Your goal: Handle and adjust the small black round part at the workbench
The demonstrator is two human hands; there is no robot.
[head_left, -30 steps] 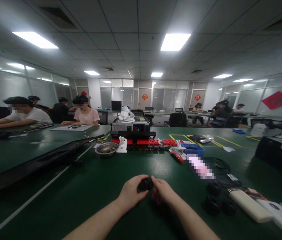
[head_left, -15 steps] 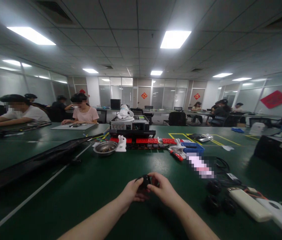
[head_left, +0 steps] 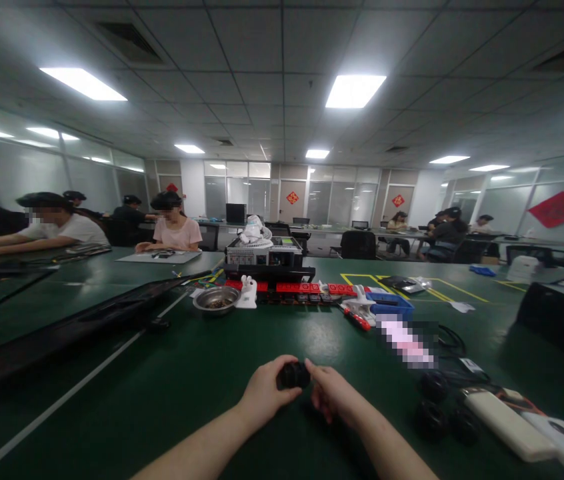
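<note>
Just above the green table, a small black round part with a ribbed surface is between my hands. My left hand grips it from the left, thumb and fingers closed around its side. On the right, the fingertips of my right hand press against its right edge, the other fingers curled below. Its underside is hidden. Several black round pieces of similar size lie on the table to the right of my right hand.
A metal bowl holds small parts. Beyond my hands are a red strip, a red-handled tool and a blue tray. A long black panel lies left; a cream power bank lies right. Co-workers sit at the far left.
The black part has turned in my hands, and my left fingers have shifted over its top. My right hand has moved slightly right and lower. The view has tilted up a little.
</note>
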